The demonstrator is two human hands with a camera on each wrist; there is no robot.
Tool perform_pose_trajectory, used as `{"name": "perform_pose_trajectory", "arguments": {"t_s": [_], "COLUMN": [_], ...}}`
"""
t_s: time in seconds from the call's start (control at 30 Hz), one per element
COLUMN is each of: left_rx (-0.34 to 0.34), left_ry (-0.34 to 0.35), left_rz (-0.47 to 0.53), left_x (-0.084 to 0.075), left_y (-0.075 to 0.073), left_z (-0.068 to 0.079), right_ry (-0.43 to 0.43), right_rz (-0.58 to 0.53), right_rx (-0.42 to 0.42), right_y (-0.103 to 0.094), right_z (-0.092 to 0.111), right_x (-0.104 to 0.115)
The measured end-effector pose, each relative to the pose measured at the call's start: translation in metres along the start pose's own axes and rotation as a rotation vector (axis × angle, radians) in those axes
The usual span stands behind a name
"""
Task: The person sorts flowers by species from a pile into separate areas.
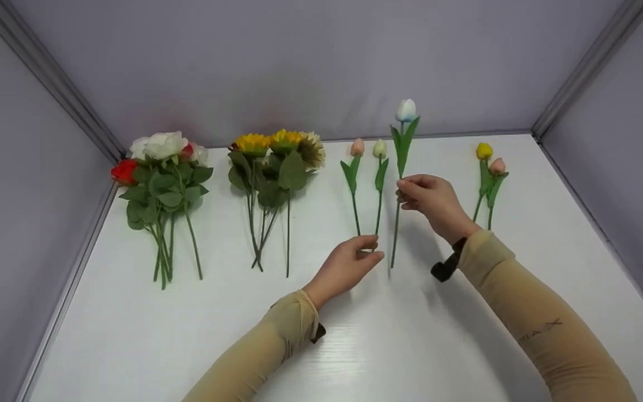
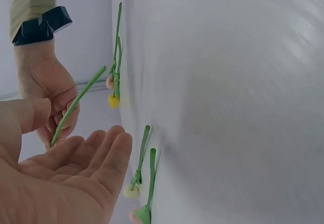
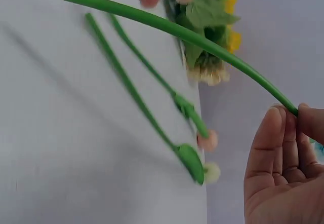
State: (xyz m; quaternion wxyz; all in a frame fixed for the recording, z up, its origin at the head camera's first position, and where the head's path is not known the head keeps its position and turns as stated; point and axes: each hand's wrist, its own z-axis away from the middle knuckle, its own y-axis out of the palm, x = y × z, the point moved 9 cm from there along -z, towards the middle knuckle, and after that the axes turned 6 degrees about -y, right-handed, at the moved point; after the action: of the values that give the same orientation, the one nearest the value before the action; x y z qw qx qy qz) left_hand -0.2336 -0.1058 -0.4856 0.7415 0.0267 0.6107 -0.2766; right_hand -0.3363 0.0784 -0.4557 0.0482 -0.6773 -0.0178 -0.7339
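Observation:
My right hand pinches the green stem of a white tulip with a blue-tinged base, held upright above the table. In the right wrist view, thumb and fingers grip that stem, whose cut end points left. My left hand is near the lower stems of a pink tulip and a cream tulip, both lying on the table. The left wrist view shows the left hand palm up, fingers loosely extended with nothing in them, below the held stem's end.
On the white table, a bunch of white and red roses lies far left, with sunflowers beside it. A yellow tulip and another pink tulip lie to the right. Grey panels enclose the back and sides.

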Motion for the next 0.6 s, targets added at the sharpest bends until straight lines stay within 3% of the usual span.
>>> {"name": "perform_pose_trajectory", "arguments": {"t_s": [0.13, 0.27, 0.43, 0.6], "left_rx": [0.021, 0.036, 0.029, 0.002], "left_ry": [-0.012, 0.002, -0.01, -0.012], "left_rz": [0.185, 0.339, 0.412, 0.421], "left_x": [0.006, 0.011, 0.016, 0.016], "left_y": [-0.005, -0.009, -0.013, -0.02], "left_z": [0.003, 0.005, 0.007, 0.007], "right_ry": [-0.032, -0.059, -0.078, -0.071], "right_rz": [-0.102, -0.149, -0.169, -0.186], "right_rx": [0.07, 0.11, 0.133, 0.16], "right_y": [0.034, 0.053, 0.067, 0.079], "right_z": [0.009, 0.016, 0.022, 0.027], "right_x": [0.011, 0.02, 0.023, 0.02]}}
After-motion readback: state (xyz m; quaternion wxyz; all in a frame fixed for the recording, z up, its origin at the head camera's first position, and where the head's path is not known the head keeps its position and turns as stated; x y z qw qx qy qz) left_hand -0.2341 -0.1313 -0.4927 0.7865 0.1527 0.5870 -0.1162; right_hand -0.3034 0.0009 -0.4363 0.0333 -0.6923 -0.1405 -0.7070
